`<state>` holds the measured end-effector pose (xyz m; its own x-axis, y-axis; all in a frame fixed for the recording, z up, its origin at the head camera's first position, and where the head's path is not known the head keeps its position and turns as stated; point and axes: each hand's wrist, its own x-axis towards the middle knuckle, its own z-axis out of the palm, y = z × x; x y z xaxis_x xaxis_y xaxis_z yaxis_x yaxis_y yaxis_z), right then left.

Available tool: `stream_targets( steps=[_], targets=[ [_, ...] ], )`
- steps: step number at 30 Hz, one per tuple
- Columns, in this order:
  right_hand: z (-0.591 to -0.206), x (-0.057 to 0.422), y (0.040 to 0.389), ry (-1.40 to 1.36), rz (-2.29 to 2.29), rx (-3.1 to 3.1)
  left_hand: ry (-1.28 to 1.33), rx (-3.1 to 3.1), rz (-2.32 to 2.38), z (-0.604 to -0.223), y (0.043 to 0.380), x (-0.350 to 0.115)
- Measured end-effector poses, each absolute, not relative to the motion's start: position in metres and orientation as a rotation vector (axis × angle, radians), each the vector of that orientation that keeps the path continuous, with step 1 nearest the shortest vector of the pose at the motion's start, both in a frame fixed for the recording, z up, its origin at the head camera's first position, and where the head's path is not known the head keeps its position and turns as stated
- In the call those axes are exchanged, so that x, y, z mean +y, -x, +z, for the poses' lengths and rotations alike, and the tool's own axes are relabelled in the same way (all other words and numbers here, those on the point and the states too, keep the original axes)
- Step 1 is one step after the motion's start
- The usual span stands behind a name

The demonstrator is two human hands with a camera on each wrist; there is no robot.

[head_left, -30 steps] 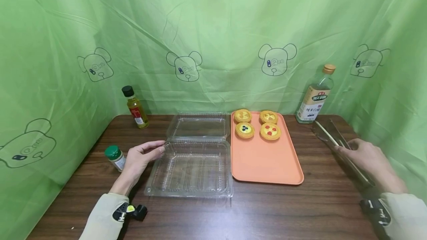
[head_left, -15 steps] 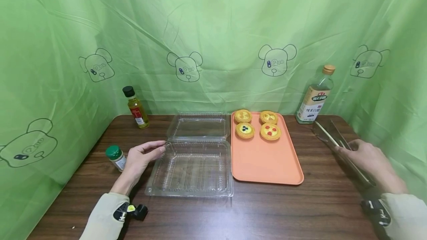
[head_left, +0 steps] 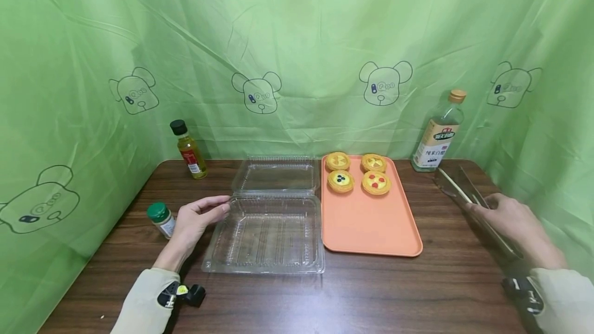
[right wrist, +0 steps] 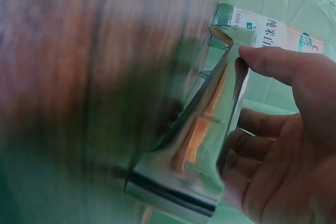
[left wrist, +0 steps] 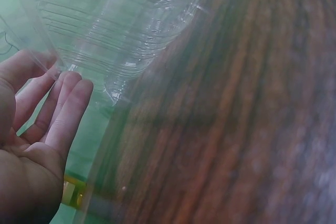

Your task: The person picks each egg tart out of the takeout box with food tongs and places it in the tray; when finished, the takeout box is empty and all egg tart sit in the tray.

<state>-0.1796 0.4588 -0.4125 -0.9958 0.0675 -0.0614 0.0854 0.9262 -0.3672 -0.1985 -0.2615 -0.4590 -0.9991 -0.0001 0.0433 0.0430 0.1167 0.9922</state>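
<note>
On the left, my left hand (head_left: 194, 220) pinches the left rim of an open clear plastic clamshell box (head_left: 274, 233) between thumb and fingertips, near the hinge. In the left wrist view the fingers (left wrist: 73, 103) meet the box corner. The box lies flat with its lid (head_left: 278, 175) folded back toward the curtain. At the far right my right hand (head_left: 515, 223) grips shiny metal tongs (right wrist: 205, 124), thumb on one arm and fingers curled at the other side. The tongs lie low along the table, their tips pointing to the back. Several egg tarts (head_left: 341, 181) sit at the back of an orange tray (head_left: 371, 226).
A vinegar bottle (head_left: 436, 140) stands behind the tong tips. At the back left is a small oil bottle (head_left: 190, 156) with a black cap. A green-capped shaker jar (head_left: 161, 219) stands beside my left hand. Green curtains (head_left: 320, 40) enclose the wooden table (head_left: 394, 293).
</note>
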Motion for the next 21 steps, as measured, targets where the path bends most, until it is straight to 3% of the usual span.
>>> stream_targets(
  steps=[21],
  targets=[
    [-0.405, 0.452, 0.178, -0.170, -0.576, 3.071, -0.041, -2.345, -1.917, -0.447, 0.191, -0.259]
  ],
)
